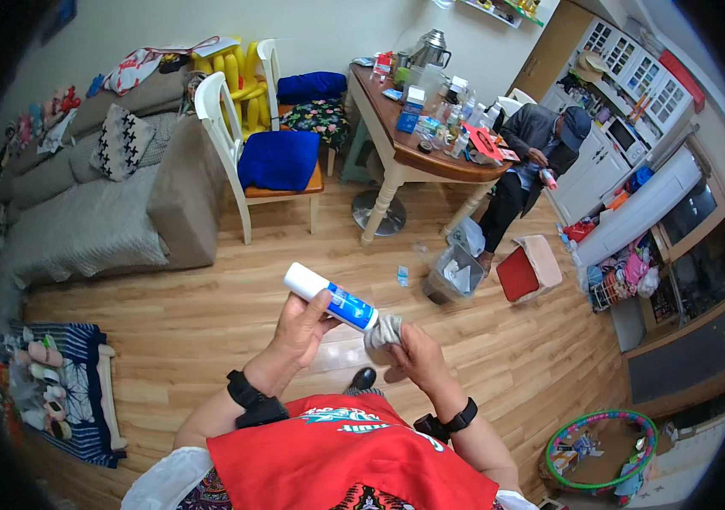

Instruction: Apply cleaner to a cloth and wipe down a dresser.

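A white and blue cylindrical bottle (331, 297) lies tilted in my left hand (302, 328), its white end up and to the left. The fingers and thumb wrap its middle. My right hand (420, 357) pinches a bunched grey cloth (384, 335) against the blue, lower end of the bottle. The two hands are a short way apart in front of the red apron (337, 446). Part of the cloth is hidden behind the right fingers.
Ahead stands a wooden table (442, 156) crowded with bottles and boxes. A person (538, 146) sits beside it, holding a pink and white item. A waste bin (455, 274) and a red stool (518, 274) stand on the floor. Chairs (228, 140) and a sofa (180, 197) are left; a hoop (646, 465) lies lower right.
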### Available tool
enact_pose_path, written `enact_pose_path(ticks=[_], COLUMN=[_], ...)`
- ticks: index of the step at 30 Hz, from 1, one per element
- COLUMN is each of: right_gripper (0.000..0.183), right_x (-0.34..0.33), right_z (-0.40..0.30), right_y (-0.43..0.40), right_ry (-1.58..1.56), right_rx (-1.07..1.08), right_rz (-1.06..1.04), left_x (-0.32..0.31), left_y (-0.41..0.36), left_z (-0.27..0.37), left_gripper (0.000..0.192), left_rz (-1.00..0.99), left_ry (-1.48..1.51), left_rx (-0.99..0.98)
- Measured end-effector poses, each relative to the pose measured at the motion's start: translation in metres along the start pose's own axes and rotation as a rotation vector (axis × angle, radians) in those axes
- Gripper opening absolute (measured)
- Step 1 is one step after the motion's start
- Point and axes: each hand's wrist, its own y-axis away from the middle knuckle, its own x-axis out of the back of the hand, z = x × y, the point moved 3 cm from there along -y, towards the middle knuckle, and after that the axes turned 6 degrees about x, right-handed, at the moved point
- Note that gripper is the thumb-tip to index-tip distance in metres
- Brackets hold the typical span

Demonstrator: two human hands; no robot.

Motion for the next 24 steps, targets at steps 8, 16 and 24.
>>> enact_pose_path(ticks=[8,16,24], right_gripper=[0.053,0.034,0.023], right_x=[-0.017,0.003,0.061], right_z=[0.079,0.227,0.302], right_y=[-0.092,-0.15,-0.221], right_ry=[-1.456,-1.701,-1.473], right_rx=[-0.312,-0.803,-0.689], right_rz=[0.064,0.192,0.112], left_x=[-0.016,-0.095,-0.101], left_y=[-0.109,-0.255,-0.36], left_z=[-0.012,-0.028,-0.007], left_gripper=[0.051,0.05,0.059], left_rz=[-0.091,-0.521,-0.367], left_ry=[-0.114,-1.177,-1.255], left_rx=[-0.124,-0.555,-0.326])
